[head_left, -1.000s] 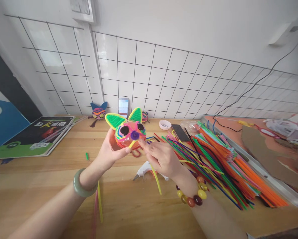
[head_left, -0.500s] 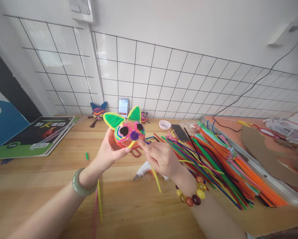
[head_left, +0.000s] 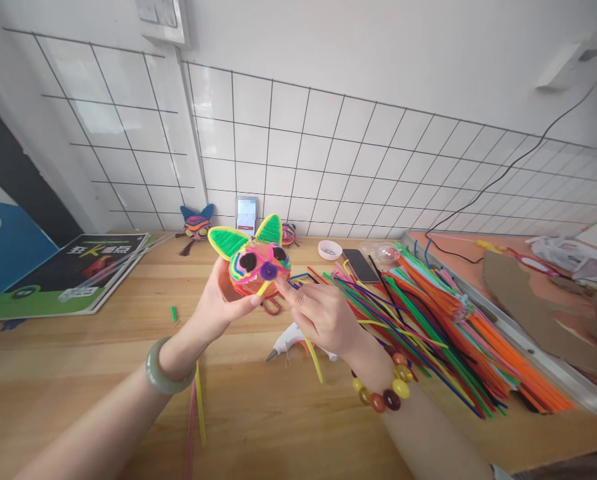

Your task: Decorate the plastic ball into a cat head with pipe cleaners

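My left hand (head_left: 224,293) is wrapped round a small animal head (head_left: 251,275) covered in coloured pipe cleaners. It has green ears edged in yellow, black eyes, a purple nose and pink round the face. A short yellow piece slants below the nose, beside my left thumb. My right hand (head_left: 326,319) has its index fingertip at the right side of the muzzle, with the other fingers curled in. From under that hand a yellow pipe cleaner (head_left: 314,361) hangs down; its upper part is hidden. A white glue gun (head_left: 287,340) lies on the table behind my right hand.
A big spread of pipe cleaners (head_left: 458,333) covers the right of the wooden table (head_left: 258,427). Behind stand a pink bowl (head_left: 330,251), a dark phone (head_left: 361,265), a lit phone (head_left: 246,215) and a blue-eared head (head_left: 197,223). A book (head_left: 78,273) lies left.
Almost nothing differs. Both hands and the animal head keep their places, and the yellow pipe cleaner's lower end has shifted up very slightly.
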The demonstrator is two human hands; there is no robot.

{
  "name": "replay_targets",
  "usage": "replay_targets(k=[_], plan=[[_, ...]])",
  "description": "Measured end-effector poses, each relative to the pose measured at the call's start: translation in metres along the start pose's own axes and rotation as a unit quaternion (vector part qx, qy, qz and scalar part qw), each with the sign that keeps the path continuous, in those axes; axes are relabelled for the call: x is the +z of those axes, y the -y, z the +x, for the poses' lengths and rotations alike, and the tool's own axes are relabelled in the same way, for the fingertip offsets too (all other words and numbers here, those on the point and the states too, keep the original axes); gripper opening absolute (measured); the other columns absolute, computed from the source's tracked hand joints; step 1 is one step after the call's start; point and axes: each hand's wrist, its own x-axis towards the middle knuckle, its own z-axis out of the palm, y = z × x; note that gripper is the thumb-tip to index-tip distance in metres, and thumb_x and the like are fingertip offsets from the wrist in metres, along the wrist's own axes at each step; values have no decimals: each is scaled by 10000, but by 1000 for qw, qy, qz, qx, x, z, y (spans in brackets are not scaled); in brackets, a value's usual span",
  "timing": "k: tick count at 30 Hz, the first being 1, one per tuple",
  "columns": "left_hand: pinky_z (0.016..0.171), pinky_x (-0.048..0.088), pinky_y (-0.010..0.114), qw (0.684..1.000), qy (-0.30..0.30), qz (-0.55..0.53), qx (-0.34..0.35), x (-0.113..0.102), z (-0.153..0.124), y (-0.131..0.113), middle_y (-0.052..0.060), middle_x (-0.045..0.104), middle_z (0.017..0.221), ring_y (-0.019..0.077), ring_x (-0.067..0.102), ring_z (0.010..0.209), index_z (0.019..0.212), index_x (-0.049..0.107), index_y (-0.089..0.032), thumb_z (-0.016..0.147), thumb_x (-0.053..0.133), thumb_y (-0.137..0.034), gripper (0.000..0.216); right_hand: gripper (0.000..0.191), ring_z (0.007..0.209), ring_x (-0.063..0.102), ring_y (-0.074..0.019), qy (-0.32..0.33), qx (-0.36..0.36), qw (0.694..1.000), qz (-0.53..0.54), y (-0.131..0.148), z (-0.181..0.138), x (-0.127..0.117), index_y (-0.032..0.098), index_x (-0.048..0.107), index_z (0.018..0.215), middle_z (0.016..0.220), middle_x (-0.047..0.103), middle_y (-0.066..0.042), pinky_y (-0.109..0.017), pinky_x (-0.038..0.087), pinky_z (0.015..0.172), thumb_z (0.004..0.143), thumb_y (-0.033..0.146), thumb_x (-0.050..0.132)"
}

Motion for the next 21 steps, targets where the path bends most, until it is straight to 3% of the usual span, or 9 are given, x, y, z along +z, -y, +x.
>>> replay_targets(k=[10, 13, 16, 21], plan=[[874, 600, 398, 999, 11, -31, -14, -2, -3, 14, 95, 684, 1222, 290, 692, 1086, 1216, 574, -243, 720, 852, -279, 570, 624, 620, 558, -174, -3, -3, 1000, -11, -2, -2, 3, 200, 257, 1591, 665, 583, 16, -291, 469, 561, 992, 118, 412], [934, 573, 414, 999, 2, -37, -27, -2, -3, 17, 101, 669, 1257, 295, 671, 1134, 1224, 573, -241, 711, 858, -301, 590, 627, 624, 557, -178, 1, -4, 1000, -17, -4, -3, 4, 201, 245, 1594, 658, 575, 19, -291, 468, 562, 995, 120, 409], [997, 536, 407, 998, -7, -47, -42, -2, -4, 19, 102, 641, 1312, 289, 638, 1195, 1253, 567, -243, 708, 862, -303, 623, 623, 621, 553, -175, 2, -3, 1000, -16, -5, -4, 5, 203, 245, 1594, 656, 573, 22, -291, 458, 562, 998, 118, 406], [966, 549, 381, 997, 3, -60, -51, -1, -4, 22, 88, 654, 1287, 273, 649, 1167, 1236, 566, -240, 729, 845, -285, 581, 599, 593, 528, -161, -4, 7, 1000, -2, -6, -5, 8, 218, 294, 1577, 652, 560, 34, -282, 440, 547, 1000, 114, 415]])
